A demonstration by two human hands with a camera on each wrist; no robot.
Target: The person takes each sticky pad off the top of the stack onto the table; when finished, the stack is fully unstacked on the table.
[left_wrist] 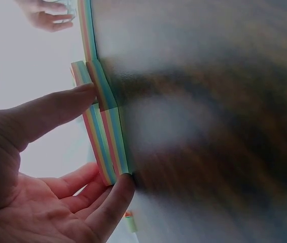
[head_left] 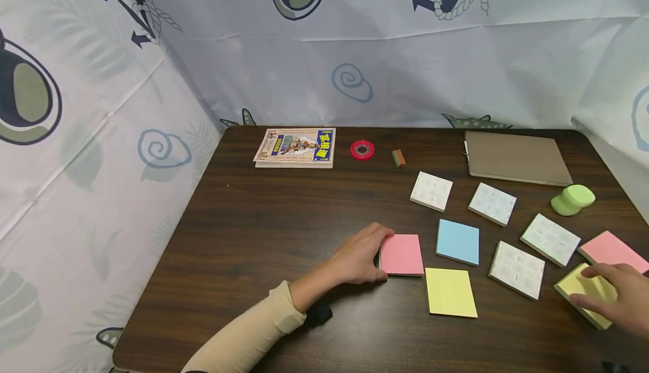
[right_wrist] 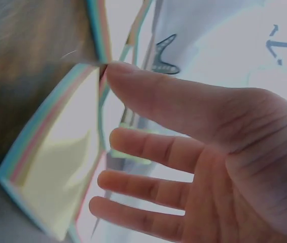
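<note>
In the head view my left hand point(head_left: 361, 256) grips a pink sticky-note pad point(head_left: 403, 254) by its left side, thumb and fingers at its edges. Striped pad edges point(left_wrist: 112, 144) show between thumb and fingers in the left wrist view. A yellow pad point(head_left: 451, 293) lies to the pink pad's lower right, a blue pad point(head_left: 458, 241) to its right. At the far right my right hand point(head_left: 621, 300) is over another yellow pad point(head_left: 569, 286), its fingers spread. In the right wrist view those fingers look apart from the yellow pad point(right_wrist: 62, 147).
Several white printed pads point(head_left: 517, 270) and another pink pad point(head_left: 610, 250) lie on the right. Behind are a book point(head_left: 294, 147), a red ring-shaped item point(head_left: 362, 149), a small eraser-like block point(head_left: 398, 158), a grey-brown flat notebook point(head_left: 517, 158) and a green cup-like object point(head_left: 573, 199).
</note>
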